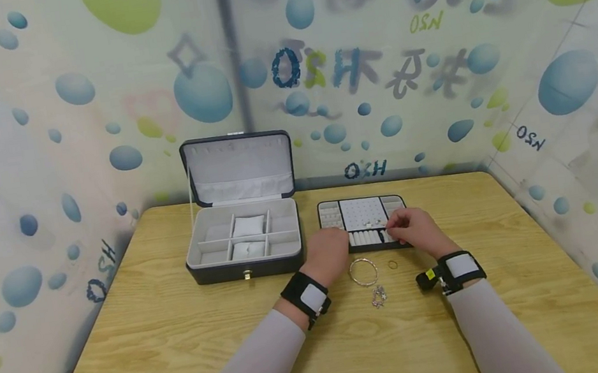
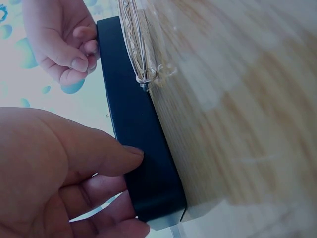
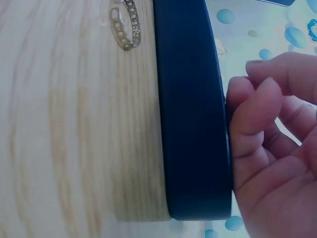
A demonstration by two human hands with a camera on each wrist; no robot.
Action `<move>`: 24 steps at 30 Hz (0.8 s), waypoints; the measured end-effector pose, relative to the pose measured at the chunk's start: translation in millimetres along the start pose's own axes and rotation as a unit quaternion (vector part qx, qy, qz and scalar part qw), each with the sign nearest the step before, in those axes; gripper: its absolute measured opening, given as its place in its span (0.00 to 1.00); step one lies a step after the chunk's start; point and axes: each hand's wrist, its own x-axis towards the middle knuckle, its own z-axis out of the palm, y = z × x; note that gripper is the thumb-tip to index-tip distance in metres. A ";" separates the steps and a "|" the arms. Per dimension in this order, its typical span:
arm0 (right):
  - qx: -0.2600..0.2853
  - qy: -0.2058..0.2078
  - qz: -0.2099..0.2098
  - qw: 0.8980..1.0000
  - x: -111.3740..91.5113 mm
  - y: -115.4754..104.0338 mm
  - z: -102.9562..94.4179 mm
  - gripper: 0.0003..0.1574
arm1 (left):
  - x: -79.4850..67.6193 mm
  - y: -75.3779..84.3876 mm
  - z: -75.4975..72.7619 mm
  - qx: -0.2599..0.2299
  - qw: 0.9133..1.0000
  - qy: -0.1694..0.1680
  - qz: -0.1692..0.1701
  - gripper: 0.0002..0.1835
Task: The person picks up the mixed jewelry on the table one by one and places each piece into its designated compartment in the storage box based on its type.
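Observation:
A black-sided jewelry tray [image 1: 366, 248] with pale compartments lies on the table. My left hand [image 1: 329, 251] grips its near left corner; in the left wrist view the thumb [image 2: 111, 156] presses the front wall while the other fingers wrap the end. My right hand [image 1: 416, 230] is over the tray's right part, fingers curled in at the ring rolls. Its fingertips [image 3: 270, 89] show just above the rim in the right wrist view; I cannot tell whether they pinch something small. In front of the tray lie a bangle [image 1: 363, 272], a ring [image 1: 393, 264] and a silvery bracelet [image 1: 378, 296].
Left of the tray stands a black jewelry box [image 1: 219, 274], lid [image 1: 240, 163] raised, its pale compartments holding two white cushions [image 1: 249, 226]. Small earrings sit on the tray's white pad [image 1: 362, 209]. A patterned wall [image 1: 330, 162] borders the wooden table [image 1: 185, 358] behind.

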 end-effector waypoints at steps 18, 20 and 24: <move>-0.099 -0.130 0.011 0.986 -6.1 -22.5 -1.4 0.06 | 4.4 -2.4 6.8 -0.008 1.000 -0.002 -0.004 0.05; -0.134 -0.136 0.007 0.982 -8.1 -27.5 -0.1 0.08 | 4.3 -2.4 6.8 -0.008 1.000 0.000 -0.004 0.05; -0.194 -0.134 0.019 0.972 -12.4 -36.0 3.3 0.10 | 3.9 -1.9 6.0 -0.006 1.000 -0.001 -0.005 0.05</move>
